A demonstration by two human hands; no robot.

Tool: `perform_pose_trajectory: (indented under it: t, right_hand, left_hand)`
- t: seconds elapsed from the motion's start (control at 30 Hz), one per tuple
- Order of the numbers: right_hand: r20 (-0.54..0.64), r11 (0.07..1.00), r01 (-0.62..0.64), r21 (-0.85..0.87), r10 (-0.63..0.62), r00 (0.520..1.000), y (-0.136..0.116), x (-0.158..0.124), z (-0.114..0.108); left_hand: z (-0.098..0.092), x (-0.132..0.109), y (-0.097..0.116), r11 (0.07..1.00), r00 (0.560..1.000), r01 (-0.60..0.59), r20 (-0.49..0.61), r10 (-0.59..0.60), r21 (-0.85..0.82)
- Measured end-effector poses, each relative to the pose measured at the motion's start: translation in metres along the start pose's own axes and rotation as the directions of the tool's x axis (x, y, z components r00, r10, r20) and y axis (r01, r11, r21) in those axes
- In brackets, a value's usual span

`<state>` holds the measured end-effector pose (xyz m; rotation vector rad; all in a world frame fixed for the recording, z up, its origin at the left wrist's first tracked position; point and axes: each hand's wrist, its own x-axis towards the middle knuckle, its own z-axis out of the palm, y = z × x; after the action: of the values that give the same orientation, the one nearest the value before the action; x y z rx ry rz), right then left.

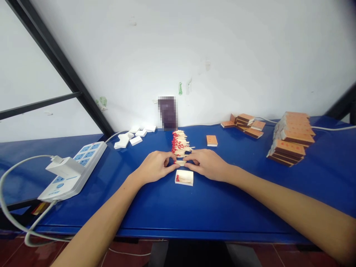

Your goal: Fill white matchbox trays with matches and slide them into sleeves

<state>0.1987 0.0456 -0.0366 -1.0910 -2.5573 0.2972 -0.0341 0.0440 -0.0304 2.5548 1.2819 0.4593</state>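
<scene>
From my remote seat I can't read a single word or number here. I make out reddish print on the lone orange matchbox (211, 140) and on the stacked matchboxes (289, 148), perhaps lettering, but too small to tell. Blue markings on the white power strip (72, 182) blur too, and the dark rectangle (168, 113) by the wall is pixelated.

a blue table (155, 218) bears matches (180, 144), matchboxes (290, 148), power strip (69, 183).

Red-tipped pale matches (180, 144); orange-and-brown matchboxes (294, 136); white tray (188, 173); blue table (222, 215)
</scene>
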Motion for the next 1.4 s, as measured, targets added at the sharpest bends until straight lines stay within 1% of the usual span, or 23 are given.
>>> perform_pose_trajectory:
  t: [0.13, 0.33, 0.43, 0.53, 0.67, 0.77, 0.9, 1.07, 1.23, 1.33, 1.4]
  right_hand:
    - [-0.001, 1.0, 0.007, 0.008, -0.007, 1.0, -0.001, 0.0, 0.001]
    - [-0.011, 1.0, -0.007, 0.007, 0.007, 1.0, -0.004, -0.001, 0.001]
    - [-0.02, 1.0, 0.002, -0.023, -0.003, 1.0, -0.005, -0.001, 0.001]
    - [-0.018, 0.997, 0.019, -0.078, -0.021, 1.0, -0.005, -0.001, 0.0]
    - [-0.015, 0.99, 0.028, -0.137, -0.03, 0.999, -0.004, -0.001, 0.0]
    - [-0.005, 0.992, 0.033, -0.124, -0.034, 0.999, -0.004, 0.0, 0.0]
    - [0.016, 0.995, 0.0, -0.1, 0.002, 1.0, -0.005, 0.0, -0.001]
    - [0.066, 0.99, -0.02, -0.142, 0.029, 0.997, -0.008, 0.0, -0.002]
    - [0.069, 0.984, -0.027, -0.179, 0.04, 0.997, -0.008, 0.002, -0.003]
    - [0.06, 0.987, -0.034, -0.156, 0.044, 0.997, -0.01, 0.002, -0.007]
    - [0.058, 0.994, -0.048, -0.102, 0.055, 0.997, -0.013, -0.001, -0.013]
  left_hand:
    - [0.0, 0.0, 0.0, 1.0, 1.0, -0.01, -0.001, 0.01, 0.017]
    - [-0.002, 0.0, 0.004, 0.996, 0.997, -0.081, 0.017, 0.081, 0.028]
    - [-0.003, 0.001, 0.007, 0.996, 0.997, -0.076, 0.024, 0.074, 0.057]
    - [-0.002, 0.001, 0.009, 0.991, 0.997, -0.07, 0.034, 0.067, 0.111]
    - [0.0, 0.0, 0.01, 0.971, 0.994, -0.099, 0.061, 0.088, 0.215]
    - [0.002, -0.001, 0.01, 0.949, 0.992, -0.111, 0.082, 0.091, 0.296]
    - [0.003, -0.001, 0.013, 0.924, 0.991, -0.111, 0.109, 0.076, 0.366]
    - [0.001, 0.0, 0.019, 0.934, 0.99, -0.133, 0.087, 0.11, 0.333]
    - [0.006, 0.003, 0.018, 0.92, 0.988, -0.147, 0.09, 0.123, 0.362]
    - [0.005, 0.003, 0.018, 0.935, 0.988, -0.145, 0.095, 0.121, 0.323]
    - [0.0, -0.001, 0.022, 0.956, 0.989, -0.134, 0.095, 0.113, 0.259]
